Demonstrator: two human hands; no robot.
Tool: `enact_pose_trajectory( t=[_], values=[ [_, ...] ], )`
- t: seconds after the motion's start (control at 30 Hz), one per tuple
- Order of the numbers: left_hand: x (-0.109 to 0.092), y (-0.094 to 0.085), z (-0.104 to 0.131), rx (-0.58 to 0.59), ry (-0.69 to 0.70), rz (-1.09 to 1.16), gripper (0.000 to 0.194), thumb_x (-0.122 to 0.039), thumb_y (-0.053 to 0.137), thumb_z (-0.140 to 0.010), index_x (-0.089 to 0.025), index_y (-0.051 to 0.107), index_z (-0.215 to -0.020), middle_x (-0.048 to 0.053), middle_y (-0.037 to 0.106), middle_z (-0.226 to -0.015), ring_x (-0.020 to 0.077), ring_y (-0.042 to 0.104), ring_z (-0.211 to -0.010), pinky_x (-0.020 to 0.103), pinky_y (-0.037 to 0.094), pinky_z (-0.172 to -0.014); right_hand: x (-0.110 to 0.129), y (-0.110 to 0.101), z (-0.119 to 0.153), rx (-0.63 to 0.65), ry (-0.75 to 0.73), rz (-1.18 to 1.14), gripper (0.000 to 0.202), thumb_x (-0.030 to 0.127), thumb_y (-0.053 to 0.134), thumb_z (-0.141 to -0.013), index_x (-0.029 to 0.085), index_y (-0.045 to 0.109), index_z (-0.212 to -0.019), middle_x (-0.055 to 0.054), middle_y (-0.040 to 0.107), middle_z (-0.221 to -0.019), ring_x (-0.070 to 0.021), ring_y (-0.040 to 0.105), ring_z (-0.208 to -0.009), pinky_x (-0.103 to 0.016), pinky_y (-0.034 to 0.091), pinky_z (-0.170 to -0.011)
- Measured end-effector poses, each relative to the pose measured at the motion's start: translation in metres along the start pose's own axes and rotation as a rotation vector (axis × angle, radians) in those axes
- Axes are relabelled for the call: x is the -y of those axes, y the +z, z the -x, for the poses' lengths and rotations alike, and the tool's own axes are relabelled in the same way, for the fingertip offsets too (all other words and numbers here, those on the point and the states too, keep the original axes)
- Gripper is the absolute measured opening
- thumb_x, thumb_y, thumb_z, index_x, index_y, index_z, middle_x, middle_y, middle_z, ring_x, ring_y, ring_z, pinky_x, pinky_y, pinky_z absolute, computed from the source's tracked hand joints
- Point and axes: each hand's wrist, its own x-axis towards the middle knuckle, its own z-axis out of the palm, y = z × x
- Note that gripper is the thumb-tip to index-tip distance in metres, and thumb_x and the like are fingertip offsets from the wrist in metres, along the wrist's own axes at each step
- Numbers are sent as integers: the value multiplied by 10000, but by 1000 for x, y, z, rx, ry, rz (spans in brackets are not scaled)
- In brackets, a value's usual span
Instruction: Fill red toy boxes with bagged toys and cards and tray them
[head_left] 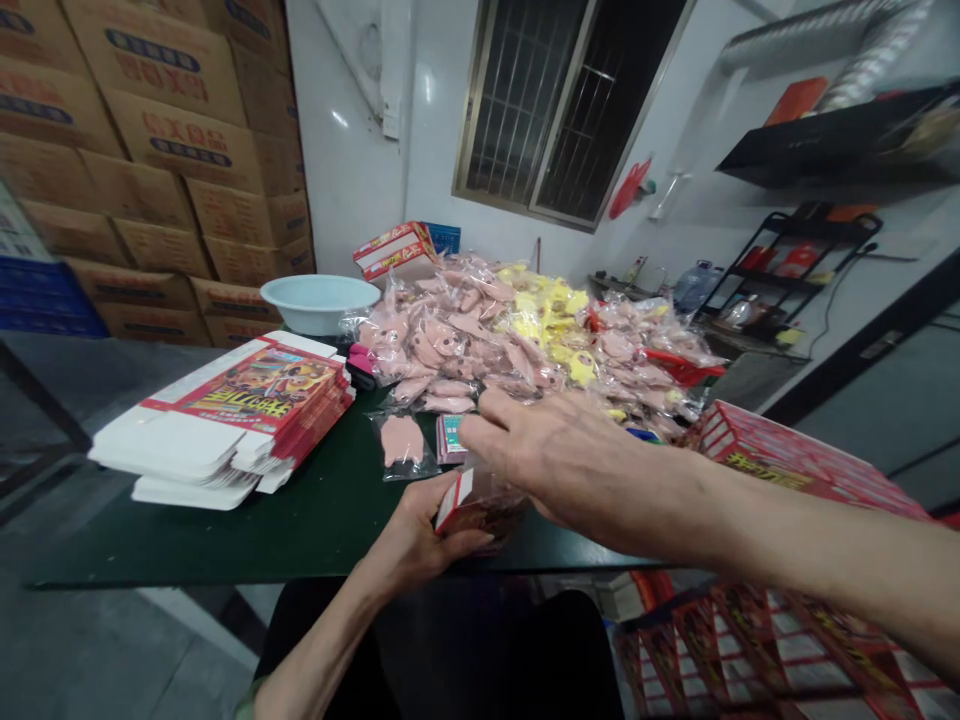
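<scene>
My left hand (427, 535) is wrapped round a small red and white box (459, 500) near the table's front edge. Over the box's upper end reaches my right hand (547, 455), its fingers bent down beside the opening; what they hold, if anything, is hidden. Just beyond the hands lie a small stack of green-topped cards (451, 438) and a pink pig-shaped piece in a clear bag (403, 445). Farther back spreads a big heap of bagged pink pieces (465, 340) with bagged yellow ones (551, 310) among them.
Flattened red and white boxes (255, 390) are stacked at the left of the green table (330, 520). A pale blue basin (321, 300) stands behind them. At the right are packed boxes (795, 460), with more below the table edge. Cartons (172, 130) line the back left.
</scene>
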Motion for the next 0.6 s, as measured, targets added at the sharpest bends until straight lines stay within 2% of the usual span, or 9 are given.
enact_pose_trajectory(
  t=[0.1,0.2,0.37,0.5,0.6],
  values=[
    [0,-4,-1,-25,-82,110,284,-297,725,-675,-117,645,-880,59,704,-843,202,647,-769,297,518,-699,-8,4,-1,41,-80,-36,162,100,417,-858,157,561,-906,-67,521,-868,-125,397,-614,-266,211,-519],
    [5,-7,-1,-78,-125,153,296,-290,736,-660,-112,660,-883,62,718,-833,192,656,-738,297,528,-700,-14,13,3,38,-134,-68,143,185,464,-886,191,595,-943,-71,493,-923,-149,413,-715,-272,261,-577],
    [7,-7,-2,-129,-113,119,308,-302,738,-657,-111,666,-888,59,725,-820,183,661,-719,281,540,-673,-17,25,9,34,-93,-87,278,99,452,-867,226,583,-1076,-75,460,-947,-163,398,-778,-271,259,-602],
    [3,-5,-3,-88,-104,165,320,-281,742,-655,-117,656,-916,62,732,-858,195,679,-762,297,545,-724,-21,22,9,84,-75,-208,351,81,410,-864,240,520,-1157,-63,461,-942,-136,387,-713,-248,260,-595],
    [0,-3,-2,-34,-84,208,323,-267,736,-668,-123,650,-944,68,733,-886,211,686,-799,308,547,-739,-24,15,7,138,-82,-213,289,66,430,-835,205,575,-1042,-65,485,-912,-128,373,-666,-247,255,-578]
  ],
)
